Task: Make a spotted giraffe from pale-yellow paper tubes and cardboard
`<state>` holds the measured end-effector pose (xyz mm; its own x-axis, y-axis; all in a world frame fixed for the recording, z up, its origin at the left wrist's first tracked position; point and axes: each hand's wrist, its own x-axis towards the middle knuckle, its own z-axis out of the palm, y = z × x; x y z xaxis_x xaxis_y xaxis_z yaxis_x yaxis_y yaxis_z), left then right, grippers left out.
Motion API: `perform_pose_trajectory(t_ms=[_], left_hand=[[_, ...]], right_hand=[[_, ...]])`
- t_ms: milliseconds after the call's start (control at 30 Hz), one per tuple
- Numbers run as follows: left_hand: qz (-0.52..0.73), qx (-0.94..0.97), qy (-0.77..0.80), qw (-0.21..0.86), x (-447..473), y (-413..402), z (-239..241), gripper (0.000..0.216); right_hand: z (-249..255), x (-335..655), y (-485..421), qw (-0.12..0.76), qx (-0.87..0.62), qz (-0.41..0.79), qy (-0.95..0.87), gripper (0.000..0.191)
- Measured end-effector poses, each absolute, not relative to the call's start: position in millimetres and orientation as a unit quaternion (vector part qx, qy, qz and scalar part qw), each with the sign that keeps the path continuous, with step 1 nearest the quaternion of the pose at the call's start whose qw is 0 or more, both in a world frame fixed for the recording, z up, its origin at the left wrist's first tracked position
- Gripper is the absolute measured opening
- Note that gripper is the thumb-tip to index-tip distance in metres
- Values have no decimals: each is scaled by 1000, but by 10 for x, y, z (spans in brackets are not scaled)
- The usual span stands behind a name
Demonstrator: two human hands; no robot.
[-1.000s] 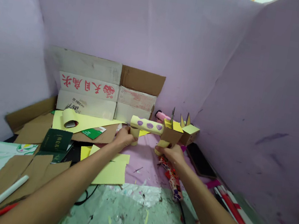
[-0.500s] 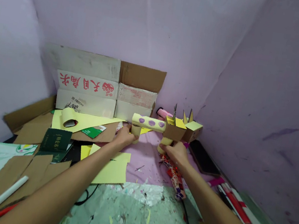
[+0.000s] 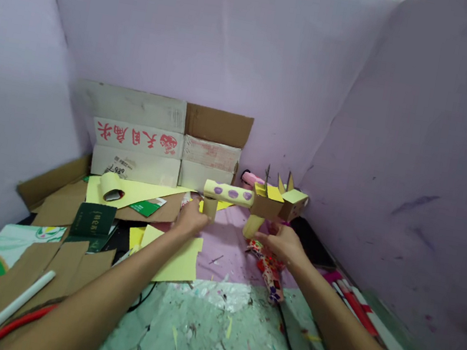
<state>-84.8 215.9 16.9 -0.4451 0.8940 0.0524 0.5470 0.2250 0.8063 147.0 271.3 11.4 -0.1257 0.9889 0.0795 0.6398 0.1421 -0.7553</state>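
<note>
A cardboard and paper model stands on the purple surface. Its yellow tube [image 3: 228, 192] with purple spots joins a brown box [image 3: 267, 206], which has a yellow top and upright pointed pieces. Below are two short tube legs, a left leg [image 3: 209, 208] and a right leg [image 3: 253, 226]. My left hand [image 3: 192, 219] is just left of the left leg, fingers loosely apart. By the foot of the right leg is my right hand [image 3: 285, 242], thumb stretched toward it and fingers apart; contact is unclear. Under it lies a red speckled tool [image 3: 273, 274] with a black cord.
A second box with points [image 3: 294, 203] stands behind the model, beside a dark phone [image 3: 313, 245]. Yellow paper sheets [image 3: 177, 258], a dark green booklet [image 3: 92, 222] and cardboard pieces [image 3: 67, 260] lie left. An unfolded carton [image 3: 141, 136] leans on the back wall.
My left hand has drawn back leftward from the left leg, now fully exposed. My right hand has loosened and slid slightly off the right leg. The camera view has shifted a little.
</note>
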Motion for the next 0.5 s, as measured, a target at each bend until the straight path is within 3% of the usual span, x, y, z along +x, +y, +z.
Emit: perform_pose_trajectory(t_ms=[300,433,500], left_hand=[[402,502,737,207,-513,1269,469,47],[415,533,707,210,-250,503,325,29],[462,590,652,114,-129,164,165,14]], right_hand=[[507,2104,1815,306,-550,331,-703,35],[654,2371,1102,379,-495,335,-707,35],[563,2455,824,392,-486,305,-719,29]])
